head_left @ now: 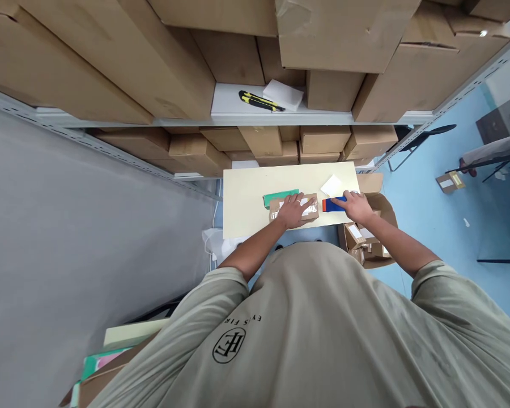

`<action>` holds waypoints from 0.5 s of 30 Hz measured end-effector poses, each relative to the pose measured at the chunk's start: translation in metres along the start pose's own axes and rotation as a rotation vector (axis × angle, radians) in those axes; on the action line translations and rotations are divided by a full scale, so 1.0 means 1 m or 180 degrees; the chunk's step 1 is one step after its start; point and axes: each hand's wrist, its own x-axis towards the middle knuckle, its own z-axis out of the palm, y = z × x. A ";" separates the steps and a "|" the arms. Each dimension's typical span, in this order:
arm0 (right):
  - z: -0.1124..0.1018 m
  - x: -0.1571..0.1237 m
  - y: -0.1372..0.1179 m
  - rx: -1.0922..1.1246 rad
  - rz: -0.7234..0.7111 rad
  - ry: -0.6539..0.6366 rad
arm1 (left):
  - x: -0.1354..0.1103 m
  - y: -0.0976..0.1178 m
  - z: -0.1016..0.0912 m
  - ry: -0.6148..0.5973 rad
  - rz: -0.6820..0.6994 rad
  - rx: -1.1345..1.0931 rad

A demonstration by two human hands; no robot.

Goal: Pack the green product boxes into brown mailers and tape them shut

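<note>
A small brown cardboard box (273, 211) with shiny clear tape and a white label lies near the front of the pale table (246, 192). My left hand (292, 211) rests on top of it, fingers spread and lying flat. Just behind the box is a flat green box (280, 197). To the right, my right hand (356, 207) is closed on a blue object with an orange end (332, 204), its index finger stretched along the top. The orange end points toward the cardboard box, with a small gap between them. A white piece of paper (331, 185) lies behind the blue object.
A large open carton (385, 212) holding several small labelled boxes stands right of the table. Metal shelving (187, 123) stacked with cardboard boxes rises behind, with a yellow-black box cutter (259, 101) on one shelf. A grey wall (89, 226) is close on the left.
</note>
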 end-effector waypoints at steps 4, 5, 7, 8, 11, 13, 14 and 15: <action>-0.009 0.009 -0.029 -0.0066 -0.0215 -0.0029 | -0.009 -0.003 0.000 0.0022 0.0090 0.0081; -0.009 0.014 -0.037 -0.0072 -0.0210 -0.0027 | -0.009 -0.002 0.001 0.0024 0.0113 0.0089; -0.004 0.024 -0.048 -0.0042 -0.0151 -0.0043 | -0.009 -0.001 0.002 0.0018 0.0149 0.0097; 0.000 0.029 -0.051 -0.0006 -0.0115 -0.0083 | -0.008 -0.001 0.002 0.0018 0.0154 0.0106; 0.018 0.038 -0.044 0.0211 0.0123 -0.0363 | -0.008 0.000 0.003 0.0033 0.0134 0.0135; 0.035 0.039 -0.031 0.0503 0.0469 -0.0472 | -0.009 0.000 0.003 0.0042 0.0135 0.0131; 0.044 0.038 -0.025 0.0708 0.0659 -0.0420 | -0.009 0.000 0.003 0.0049 0.0135 0.0116; 0.054 0.038 -0.019 0.0947 0.0859 -0.0310 | -0.009 0.000 0.003 0.0056 0.0130 0.0100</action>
